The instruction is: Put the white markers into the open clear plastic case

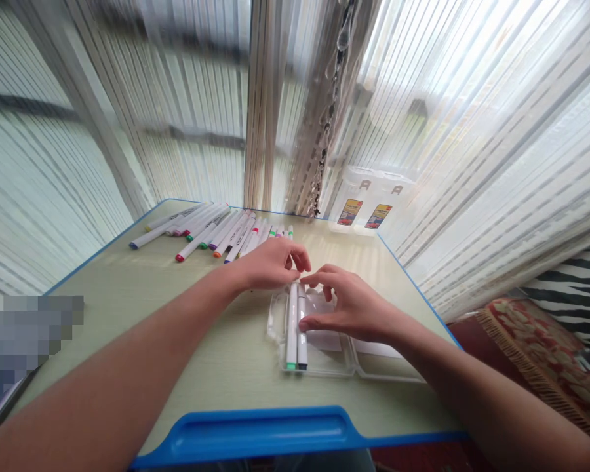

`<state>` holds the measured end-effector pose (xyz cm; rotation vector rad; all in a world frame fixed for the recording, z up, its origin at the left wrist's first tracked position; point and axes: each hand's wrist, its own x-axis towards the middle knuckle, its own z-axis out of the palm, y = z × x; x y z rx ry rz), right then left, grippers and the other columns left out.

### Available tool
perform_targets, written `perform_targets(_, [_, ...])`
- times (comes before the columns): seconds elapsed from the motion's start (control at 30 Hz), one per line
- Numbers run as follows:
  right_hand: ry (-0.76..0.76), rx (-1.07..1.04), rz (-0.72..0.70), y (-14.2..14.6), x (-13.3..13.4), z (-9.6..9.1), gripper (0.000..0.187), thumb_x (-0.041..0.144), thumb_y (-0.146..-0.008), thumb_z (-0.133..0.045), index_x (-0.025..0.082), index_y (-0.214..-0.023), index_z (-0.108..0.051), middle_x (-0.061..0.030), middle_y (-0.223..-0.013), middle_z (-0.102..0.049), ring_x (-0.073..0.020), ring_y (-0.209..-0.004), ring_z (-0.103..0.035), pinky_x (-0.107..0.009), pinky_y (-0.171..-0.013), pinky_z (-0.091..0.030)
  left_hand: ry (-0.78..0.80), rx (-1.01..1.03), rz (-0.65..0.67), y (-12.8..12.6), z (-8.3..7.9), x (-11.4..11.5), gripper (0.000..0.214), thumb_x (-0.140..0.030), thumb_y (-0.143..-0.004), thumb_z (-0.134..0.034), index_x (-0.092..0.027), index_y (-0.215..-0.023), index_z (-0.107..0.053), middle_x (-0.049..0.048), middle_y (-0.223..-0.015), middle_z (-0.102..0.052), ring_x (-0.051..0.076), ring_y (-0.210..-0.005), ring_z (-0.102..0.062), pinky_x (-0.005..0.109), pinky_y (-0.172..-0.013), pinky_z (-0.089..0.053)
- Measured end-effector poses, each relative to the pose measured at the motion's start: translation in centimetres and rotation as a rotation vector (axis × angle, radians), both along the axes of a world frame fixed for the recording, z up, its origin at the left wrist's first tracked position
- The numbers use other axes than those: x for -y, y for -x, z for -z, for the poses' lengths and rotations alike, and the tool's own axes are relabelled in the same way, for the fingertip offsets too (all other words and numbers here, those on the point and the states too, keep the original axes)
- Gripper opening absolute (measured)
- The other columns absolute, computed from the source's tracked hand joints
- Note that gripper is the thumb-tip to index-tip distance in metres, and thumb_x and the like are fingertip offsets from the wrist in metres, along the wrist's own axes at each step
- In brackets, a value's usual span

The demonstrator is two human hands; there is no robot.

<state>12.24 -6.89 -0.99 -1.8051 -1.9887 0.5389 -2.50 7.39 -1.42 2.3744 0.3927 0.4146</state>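
Head view: a clear case [334,367] lies open near the table's [177,341] front edge, with two markers [295,328] in it. The left hand [270,265] curls over their far ends — pinching or not, I cannot tell. The right hand [354,308] arches loosely, thumb on one marker. The loose markers [211,233] — the larger share — lie by the far left edge.

pale desk [128,314] with blue rim, row of markers [211,233], clear case [324,357]
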Motion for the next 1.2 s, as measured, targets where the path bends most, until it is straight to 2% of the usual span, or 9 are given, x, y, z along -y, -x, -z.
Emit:
perform_targets(0.13, [0.022,0.002,-0.006,-0.09,0.02,0.01,0.064,0.060,-0.067,-0.079,0.021,-0.117,-0.068,-0.0069,-0.101,-0.061,-0.0206,-0.083,-0.058,-0.034,-0.073,-0.047,-0.031,-0.036,0.025,0.00,-0.04,0.03,0.028,-0.001,-0.068,-0.056,-0.014,-0.084,-0.074,-0.0017,-0.063,-0.064,0.010,-0.057,-0.055,0.019,-0.056,-0.040])
perform_targets(0.37, [0.010,-0.028,-0.003,-0.14,-0.01,0.22,0.062,0.053,-0.065,-0.084,0.021,-0.116,-0.067,-0.0055,-0.101,-0.061,-0.0182,-0.082,-0.059,-0.033,-0.075,-0.048,-0.046,-0.036,0.055,-0.03,0.42,-0.40,0.026,-0.003,-0.069,-0.055,-0.014,-0.084,-0.074,0.0013,-0.073,-0.070,0.011,-0.064,-0.060,0.019,-0.057,-0.041])
perform_targets(0.6, [0.005,-0.035,-0.019,-0.37,-0.14,0.45,0.063,0.055,-0.064,-0.083,0.021,-0.115,-0.068,-0.0065,-0.100,-0.061,-0.0195,-0.082,-0.059,-0.033,-0.074,-0.048,-0.060,-0.023,0.055,0.04,0.49,-0.56,0.024,-0.007,-0.070,-0.056,-0.015,-0.083,-0.075,0.0027,-0.073,-0.071,0.014,-0.067,-0.062,0.022,-0.060,-0.044])
perform_targets(0.97, [0.003,-0.068,-0.014,-0.07,-0.02,0.46,0.061,0.053,-0.066,-0.082,0.018,-0.113,-0.066,-0.0075,-0.104,-0.064,-0.0229,-0.090,-0.059,-0.035,-0.078,-0.046,0.016,0.031,0.024,0.10,0.09,-0.16,0.018,-0.013,-0.069,-0.062,-0.014,-0.082,-0.074,0.0019,-0.072,-0.070,0.011,-0.063,-0.058,0.021,-0.057,-0.044])
perform_targets(1.07, [0.005,-0.090,-0.012,-0.04,0.00,0.29,0.063,0.052,-0.065,-0.083,0.017,-0.114,-0.065,-0.0077,-0.105,-0.066,-0.0221,-0.088,-0.060,-0.035,-0.078,-0.047,0.025,0.062,-0.063,0.03,-0.15,-0.10,0.018,-0.014,-0.071,-0.059,-0.014,-0.083,-0.073,0.0029,-0.077,-0.072,0.013,-0.066,-0.061,0.022,-0.059,-0.046])
perform_targets(1.2, [0.002,-0.193,0.052,-0.24,-0.22,0.29,0.060,0.051,-0.073,-0.078,0.016,-0.120,-0.063,-0.0077,-0.103,-0.068,-0.0183,-0.078,-0.062,-0.033,-0.072,-0.049,-0.085,0.090,-0.324,0.16,-0.08,-0.76,0.024,-0.012,-0.074,-0.052,-0.016,-0.086,-0.073,0.0025,-0.083,-0.074,0.015,-0.071,-0.064,0.026,-0.067,-0.048])
